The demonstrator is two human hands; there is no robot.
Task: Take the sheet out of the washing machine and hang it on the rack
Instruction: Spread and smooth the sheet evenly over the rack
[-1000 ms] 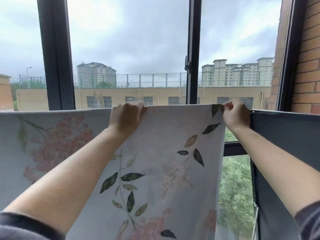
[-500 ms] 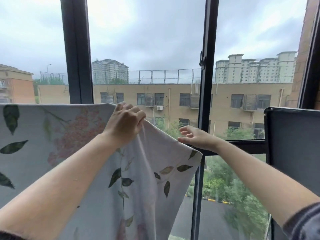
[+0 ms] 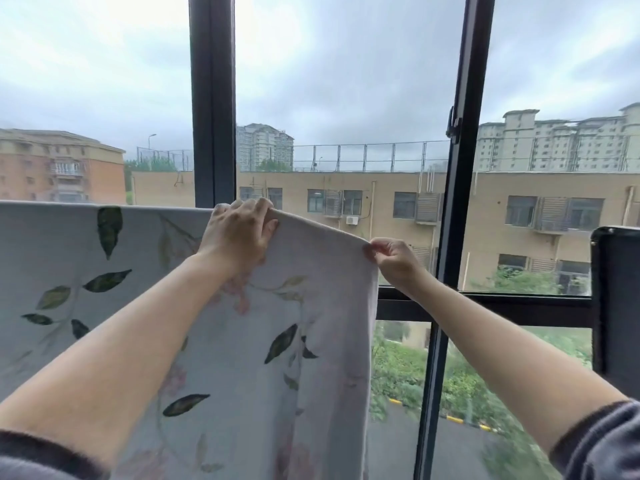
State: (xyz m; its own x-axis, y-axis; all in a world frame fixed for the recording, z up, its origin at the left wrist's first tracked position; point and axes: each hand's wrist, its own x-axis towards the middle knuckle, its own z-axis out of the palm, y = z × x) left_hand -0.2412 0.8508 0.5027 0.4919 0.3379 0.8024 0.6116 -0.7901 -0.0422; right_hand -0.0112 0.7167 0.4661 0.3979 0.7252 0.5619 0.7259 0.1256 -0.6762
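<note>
Pale sheet (image 3: 332, 341) edge — left hand (image 3: 239, 233), right hand (image 3: 394, 261) gripping.

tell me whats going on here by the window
A person is hanging a leaf-and-flower printed sheet in front of a window. The left hand grips the sheet's top edge, and the right hand pinches its top right corner, which sits lower than the rest of the edge. The sheet drapes straight down; whatever carries it is hidden. A dark cloth hangs further right.
</note>
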